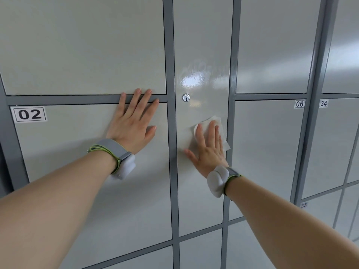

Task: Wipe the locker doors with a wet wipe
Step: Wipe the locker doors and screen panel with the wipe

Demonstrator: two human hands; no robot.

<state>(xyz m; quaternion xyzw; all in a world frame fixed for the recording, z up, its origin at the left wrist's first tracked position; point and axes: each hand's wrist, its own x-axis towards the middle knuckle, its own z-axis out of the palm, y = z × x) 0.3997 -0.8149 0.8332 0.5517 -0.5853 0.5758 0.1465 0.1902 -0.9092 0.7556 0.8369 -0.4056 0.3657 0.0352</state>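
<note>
Our right hand (208,150) lay flat on the wet wipe (215,121), fingers straight and slightly spread, thumb out to the side, pressing it against the tall narrow locker door (202,45). The wipe sat below and to the right of the keyhole (186,97). A glossy, streaked patch showed above the lock. Our left hand (134,123) rested open on the neighbouring door (77,152) labelled 02 (29,114), fingers fanned, with the tips crossing the grey frame bar (58,100).
</note>
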